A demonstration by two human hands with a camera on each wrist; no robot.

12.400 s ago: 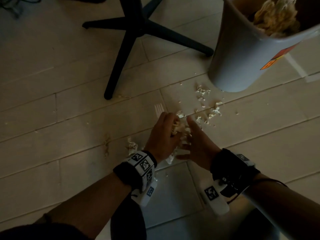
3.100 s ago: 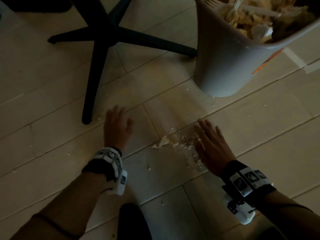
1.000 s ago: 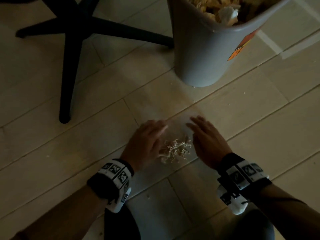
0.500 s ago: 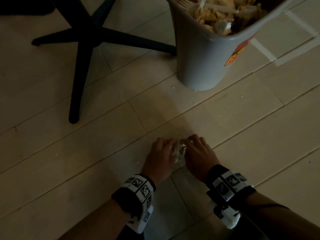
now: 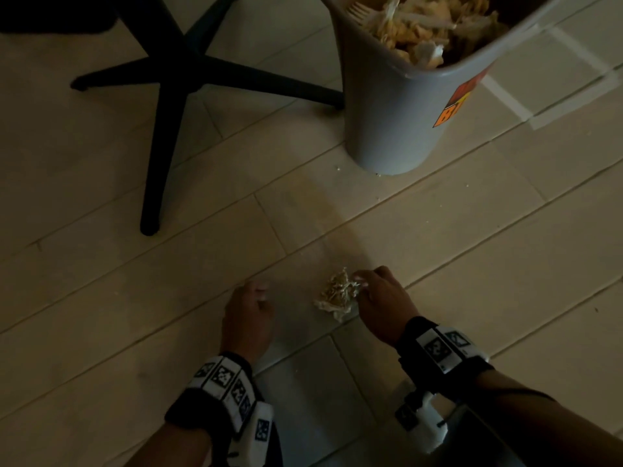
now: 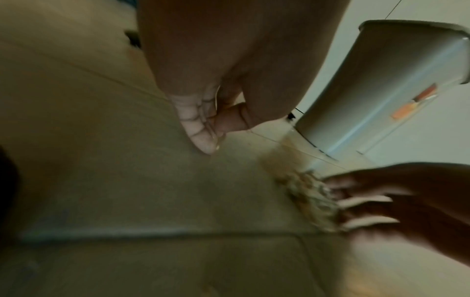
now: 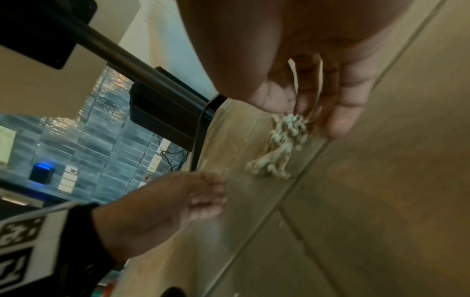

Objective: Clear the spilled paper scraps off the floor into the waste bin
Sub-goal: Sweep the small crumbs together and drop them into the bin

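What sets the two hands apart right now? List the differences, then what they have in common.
The right hand pinches the clump of paper scraps at its fingertips; the left hand touches no clump, its fingers curled in. The right hand sits nearer the waste bin; the left hand lies further toward the chair base. Both are low over the floor, and each wrist wears a marker band.

hands: 2, left hand [image 5: 247, 316] and right hand [image 5: 381, 305] | wrist bands: 2 | bin [image 5: 397, 106]: 1, grey | sticker [image 5: 455, 102] on bin: 1, orange | clump of paper scraps [image 5: 337, 293]: 1 | tiny stray crumbs: several, too small to count | chair base [image 5: 172, 79]: 1, black
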